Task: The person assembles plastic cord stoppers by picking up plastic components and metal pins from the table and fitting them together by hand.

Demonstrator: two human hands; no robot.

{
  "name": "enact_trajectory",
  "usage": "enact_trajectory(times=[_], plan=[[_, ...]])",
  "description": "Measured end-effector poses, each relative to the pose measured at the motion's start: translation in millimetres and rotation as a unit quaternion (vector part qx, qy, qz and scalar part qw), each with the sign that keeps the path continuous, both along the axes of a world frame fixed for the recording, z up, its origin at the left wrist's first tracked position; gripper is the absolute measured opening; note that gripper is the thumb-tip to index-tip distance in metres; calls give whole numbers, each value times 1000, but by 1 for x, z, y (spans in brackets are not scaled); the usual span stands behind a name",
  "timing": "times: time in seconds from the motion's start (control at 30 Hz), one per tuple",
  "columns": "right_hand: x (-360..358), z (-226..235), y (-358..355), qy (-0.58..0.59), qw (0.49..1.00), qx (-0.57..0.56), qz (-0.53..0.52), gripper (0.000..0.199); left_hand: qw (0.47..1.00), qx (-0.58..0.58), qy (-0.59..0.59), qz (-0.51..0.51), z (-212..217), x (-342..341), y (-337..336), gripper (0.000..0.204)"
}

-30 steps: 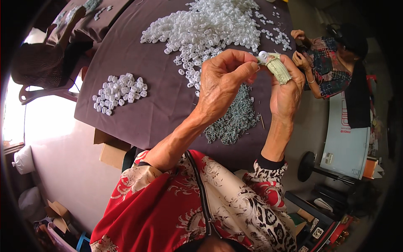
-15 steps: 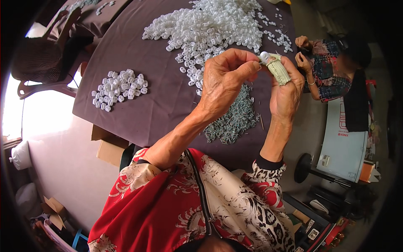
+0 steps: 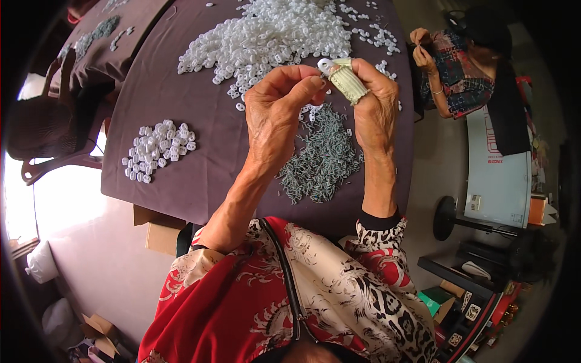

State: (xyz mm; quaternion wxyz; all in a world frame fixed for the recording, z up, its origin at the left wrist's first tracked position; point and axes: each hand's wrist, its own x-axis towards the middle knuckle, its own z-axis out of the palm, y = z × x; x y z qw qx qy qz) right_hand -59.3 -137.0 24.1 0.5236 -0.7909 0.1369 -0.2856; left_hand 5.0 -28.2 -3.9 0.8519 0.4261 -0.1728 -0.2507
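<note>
Above the table, my right hand [image 3: 376,112] grips a small white plastic piece [image 3: 325,64] with a hole in it. A pale green ribbed cloth sleeve [image 3: 347,83] covers a digit of that hand, right beside the piece. My left hand [image 3: 275,109] is closed in a pinch close to the piece; whatever lies between its fingertips is too small to make out. Beneath the hands lies a heap of tiny grey-green metal-looking bits [image 3: 321,160]. Beyond them spreads a large pile of white plastic pieces [image 3: 272,36], and a smaller pile of white pieces [image 3: 158,149] sits on the left.
A dark purple cloth covers the table [image 3: 200,103]. At the right edge sits another person [image 3: 463,72], hands raised. A second person [image 3: 48,121] is at another table on the left. Cardboard boxes [image 3: 162,237] stand by the near table edge.
Both hands have shifted left and slightly nearer, with the white piece still in the right. The view has moved a little. Near the piece, the left fingers remain pinched.
</note>
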Motion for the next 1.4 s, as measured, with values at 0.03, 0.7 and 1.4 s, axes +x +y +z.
enact_trajectory(times=[0.03,0.7,1.4], plan=[[1,0,-1,-6,1000,-1,10,15,1000,-2,0,5,0,1,1,14],[-5,3,-3,40,996,-73,23,16,996,67,-30,-40,-8,4,1,17],[-4,0,-18,61,980,-147,117,22,997,33,36,-66,-6,12,8,17]])
